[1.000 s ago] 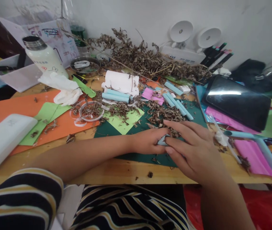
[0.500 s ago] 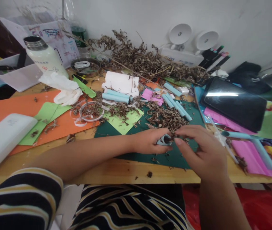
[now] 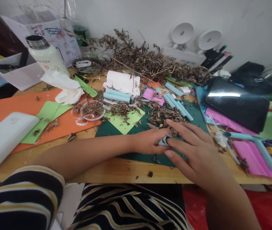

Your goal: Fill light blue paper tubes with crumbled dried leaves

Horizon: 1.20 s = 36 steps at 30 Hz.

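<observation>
My left hand [image 3: 149,140] is wrapped round a light-blue paper tube [image 3: 162,140], its open end facing right. The index finger of my right hand [image 3: 195,150] reaches into the mouth of that tube; its other fingers are stretched out and apart, holding nothing I can see. Just beyond both hands, a heap of dried leaves [image 3: 167,115] lies on a dark green sheet [image 3: 136,155]. Rolled blue tubes [image 3: 175,103] rest against the heap's far side. What is inside the held tube is hidden.
Dried stalks [image 3: 136,54] lie along the wall. A cream bottle [image 3: 47,57] and a white oblong case [image 3: 9,140] are on the left, near an orange sheet [image 3: 4,111]. A black tablet [image 3: 238,103], pink paper [image 3: 253,156] and more blue rolls are on the right.
My right hand's fingers were bent together at the tube's mouth. Now they are spread, with the index finger in the opening. My left hand keeps its hold on the tube.
</observation>
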{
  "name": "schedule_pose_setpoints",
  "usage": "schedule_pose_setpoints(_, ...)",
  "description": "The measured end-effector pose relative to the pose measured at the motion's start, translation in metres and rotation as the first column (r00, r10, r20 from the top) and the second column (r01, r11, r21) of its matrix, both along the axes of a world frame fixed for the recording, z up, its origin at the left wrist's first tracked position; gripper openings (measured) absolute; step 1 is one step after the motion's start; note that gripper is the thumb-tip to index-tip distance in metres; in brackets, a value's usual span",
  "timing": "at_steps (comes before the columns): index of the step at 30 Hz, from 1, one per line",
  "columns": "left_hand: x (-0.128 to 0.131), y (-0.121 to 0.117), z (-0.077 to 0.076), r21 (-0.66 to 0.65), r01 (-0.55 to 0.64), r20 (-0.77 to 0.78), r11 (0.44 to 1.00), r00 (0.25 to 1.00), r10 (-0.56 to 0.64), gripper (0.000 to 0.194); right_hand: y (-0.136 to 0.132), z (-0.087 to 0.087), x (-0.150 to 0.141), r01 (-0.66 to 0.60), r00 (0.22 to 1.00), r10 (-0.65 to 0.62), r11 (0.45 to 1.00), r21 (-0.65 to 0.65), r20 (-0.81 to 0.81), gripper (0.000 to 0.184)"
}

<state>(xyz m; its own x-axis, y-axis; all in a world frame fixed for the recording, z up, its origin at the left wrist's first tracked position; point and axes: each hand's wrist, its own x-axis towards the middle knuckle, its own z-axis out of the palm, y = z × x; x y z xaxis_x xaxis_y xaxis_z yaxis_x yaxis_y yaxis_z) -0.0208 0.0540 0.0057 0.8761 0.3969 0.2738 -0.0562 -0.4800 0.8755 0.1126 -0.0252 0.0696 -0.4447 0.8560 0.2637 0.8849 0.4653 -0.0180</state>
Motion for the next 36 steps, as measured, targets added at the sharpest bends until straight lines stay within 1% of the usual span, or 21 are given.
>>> schedule_pose_setpoints(2, 0.000, -0.001, -0.001, 0.003, 0.009, -0.001, 1.000, 1.000, -0.009, 0.017, 0.000, 0.006, -0.002, -0.008, 0.998, 0.014, 0.995, -0.095, 0.062, 0.023)
schedule_pose_setpoints(4, 0.000, -0.003, -0.001, 0.022, 0.021, 0.007, 1.000, 1.000, -0.021, 0.017, 0.000, 0.010, 0.000, -0.055, 0.997, 0.063, 0.987, -0.151, 0.052, 0.021)
schedule_pose_setpoints(5, 0.000, -0.003, 0.000, 0.034, 0.020, 0.013, 0.999, 1.000, -0.020, 0.017, 0.000, 0.011, 0.003, -0.086, 0.996, 0.088, 0.987, -0.136, 0.007, 0.019)
schedule_pose_setpoints(6, -0.001, -0.002, 0.000, 0.042, 0.013, 0.015, 0.999, 1.000, -0.013, 0.017, 0.000, 0.011, 0.006, -0.108, 0.993, 0.103, 0.990, -0.088, -0.057, 0.017)
schedule_pose_setpoints(8, -0.001, -0.001, 0.001, 0.053, -0.011, -0.005, 0.999, 1.000, 0.011, 0.016, 0.000, 0.011, 0.011, -0.109, 0.977, 0.117, 0.993, 0.055, -0.181, 0.016)
schedule_pose_setpoints(9, -0.002, 0.000, 0.001, 0.058, -0.024, -0.022, 0.998, 0.999, 0.025, 0.016, 0.002, 0.011, 0.013, -0.099, 0.971, 0.119, 0.989, 0.106, -0.207, 0.017)
schedule_pose_setpoints(10, -0.002, 0.001, 0.001, 0.067, -0.031, -0.031, 0.997, 0.999, 0.033, 0.017, 0.003, 0.010, 0.012, -0.093, 0.973, 0.117, 0.987, 0.129, -0.199, 0.018)
schedule_pose_setpoints(13, -0.001, 0.003, -0.003, 0.097, -0.021, -0.005, 0.995, 1.000, 0.022, 0.020, 0.008, 0.008, 0.003, -0.086, 0.994, 0.091, 0.993, 0.082, -0.056, 0.021)
schedule_pose_setpoints(16, 0.000, 0.003, -0.006, 0.098, -0.001, 0.026, 0.995, 1.000, -0.002, 0.016, 0.011, 0.007, -0.011, -0.056, 0.998, 0.055, 0.996, 0.069, 0.013, 0.014)
schedule_pose_setpoints(19, 0.001, 0.002, -0.006, 0.101, -0.005, 0.050, 0.995, 0.999, 0.000, 0.014, 0.013, 0.006, -0.016, -0.052, 0.999, 0.053, 0.994, 0.095, -0.011, 0.011)
schedule_pose_setpoints(21, 0.001, 0.002, -0.005, 0.096, -0.009, 0.056, 0.995, 0.998, 0.004, 0.013, 0.013, 0.003, -0.013, -0.062, 0.994, 0.072, 0.991, 0.116, -0.083, 0.010)
schedule_pose_setpoints(24, 0.000, 0.001, -0.002, 0.065, -0.040, 0.014, 0.997, 0.999, 0.040, 0.012, 0.013, -0.004, -0.003, -0.068, 0.976, 0.109, 0.974, 0.216, -0.186, 0.011)
schedule_pose_setpoints(26, -0.001, 0.001, 0.000, 0.053, -0.052, -0.006, 0.997, 0.999, 0.052, 0.014, 0.011, -0.009, 0.003, -0.062, 0.980, 0.111, 0.958, 0.281, -0.163, 0.015)
schedule_pose_setpoints(28, -0.002, 0.001, 0.001, 0.050, -0.035, 0.005, 0.998, 0.999, 0.035, 0.015, 0.007, -0.012, 0.008, -0.068, 0.990, 0.105, 0.943, 0.327, -0.097, 0.023)
schedule_pose_setpoints(30, -0.002, 0.001, 0.002, 0.034, -0.021, 0.021, 0.999, 1.000, 0.021, 0.015, 0.003, -0.014, 0.011, -0.081, 0.991, 0.115, 0.928, 0.364, -0.074, 0.030)
schedule_pose_setpoints(33, -0.002, 0.001, 0.002, 0.009, -0.021, 0.019, 1.000, 1.000, 0.021, 0.017, -0.001, -0.016, 0.015, -0.075, 0.983, 0.131, 0.928, 0.365, -0.131, 0.029)
schedule_pose_setpoints(36, -0.002, 0.001, 0.001, 0.031, -0.026, 0.041, 0.999, 0.999, 0.025, 0.018, -0.001, -0.014, 0.014, -0.096, 0.981, 0.141, 0.951, 0.292, -0.136, 0.022)
